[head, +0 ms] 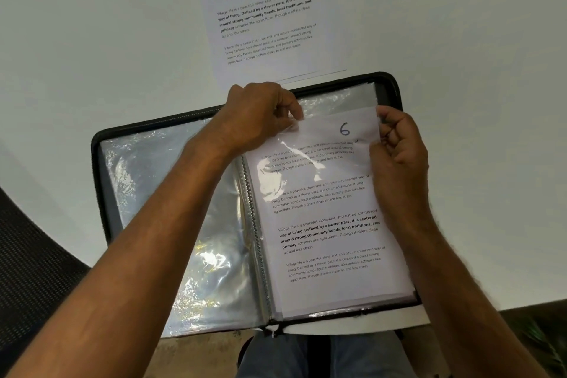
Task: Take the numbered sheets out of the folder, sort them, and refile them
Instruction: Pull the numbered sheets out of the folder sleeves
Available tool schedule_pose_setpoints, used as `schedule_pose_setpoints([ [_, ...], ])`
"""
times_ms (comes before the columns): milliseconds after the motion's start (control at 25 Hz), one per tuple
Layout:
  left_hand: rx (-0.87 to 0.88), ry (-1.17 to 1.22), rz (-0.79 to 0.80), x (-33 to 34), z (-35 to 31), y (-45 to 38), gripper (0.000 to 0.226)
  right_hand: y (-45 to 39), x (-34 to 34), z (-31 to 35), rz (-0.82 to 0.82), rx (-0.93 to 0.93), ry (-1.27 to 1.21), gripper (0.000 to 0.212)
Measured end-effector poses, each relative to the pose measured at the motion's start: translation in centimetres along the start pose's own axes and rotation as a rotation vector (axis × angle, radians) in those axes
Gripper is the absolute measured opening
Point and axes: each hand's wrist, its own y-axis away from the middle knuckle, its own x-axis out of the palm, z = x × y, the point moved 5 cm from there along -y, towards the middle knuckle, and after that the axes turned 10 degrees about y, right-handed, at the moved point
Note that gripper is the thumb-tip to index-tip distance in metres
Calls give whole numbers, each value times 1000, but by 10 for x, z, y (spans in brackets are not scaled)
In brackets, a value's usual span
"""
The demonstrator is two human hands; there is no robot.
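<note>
One sheet (pixel 270 18) lies out at frame top; left hand (pixel 257 118) pinches the sleeve (pixel 294 127), right hand (pixel 399 144) pinches sheet 6 (pixel 325 209), others unremoved.

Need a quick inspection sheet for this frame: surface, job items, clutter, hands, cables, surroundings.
Surface: white table, folder's near edge overhanging it.
Job's things: black zip folder lying open; clear sleeves on its left side; sheet marked 6 on the right side, top edge at the sleeve mouth; loose printed sheet on the table beyond the folder.
Clutter: nothing seen.
Grippers: left hand pinches the sleeve's top left corner; right hand fingers curled at the sheet's top right edge.
Cables: nothing seen.
Surroundings: dark mesh chair at left; person's lap below.
</note>
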Motion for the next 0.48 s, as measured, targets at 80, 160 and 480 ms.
schedule_pose_setpoints([
  [80, 7, -5, -11, 1, 0, 0, 11, -1, -1, -1, 8, 12, -7, 51],
  [160, 22, 24, -14, 2, 1, 0, 8, -2, -2, -3, 13, 31, -16, 50],
  [480, 29, 36, -233, -17, 2, -6, 3, -3, -8, -8, 30, 73, 38, 45],
])
